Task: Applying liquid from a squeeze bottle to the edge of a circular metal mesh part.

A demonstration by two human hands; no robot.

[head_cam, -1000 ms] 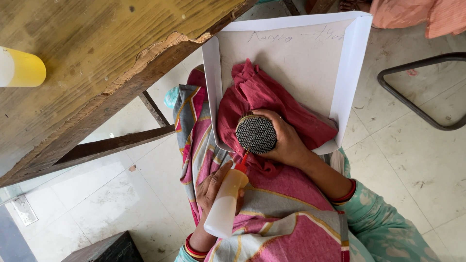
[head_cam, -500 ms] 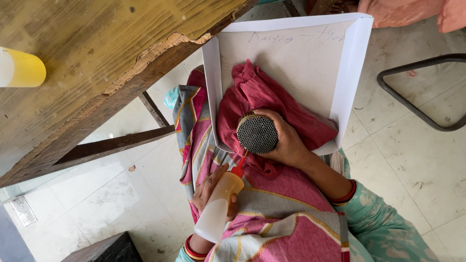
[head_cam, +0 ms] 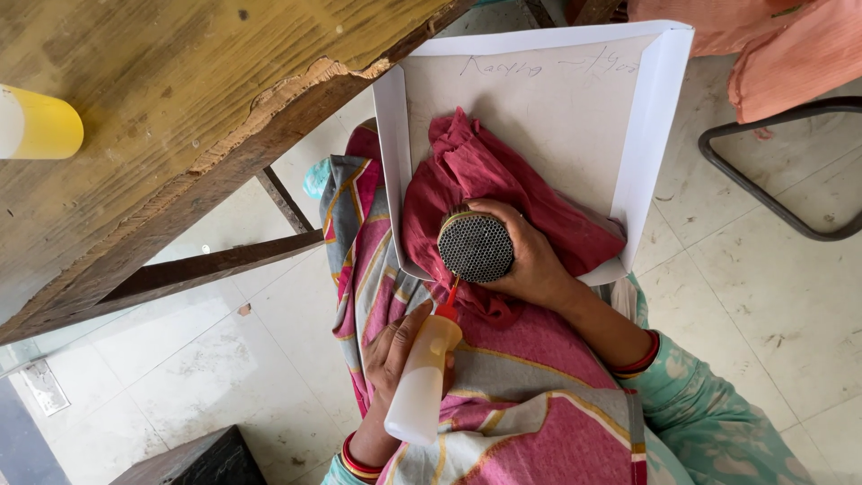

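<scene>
While the right hand [head_cam: 530, 260] grips the round mesh piece [head_cam: 475, 246] over the white tray [head_cam: 651, 135], mesh facing up, the left hand [head_cam: 395, 359] squeezes a bottle [head_cam: 422, 382], its red nozzle just below the mesh.

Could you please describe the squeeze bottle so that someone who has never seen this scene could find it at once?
Start at the white paper tray on the person's lap, then drop below the red cloth and the round mesh-faced piece. There the left hand holds the squeeze bottle: pale, translucent, with a thin red nozzle touching the mesh piece's edge.
</scene>
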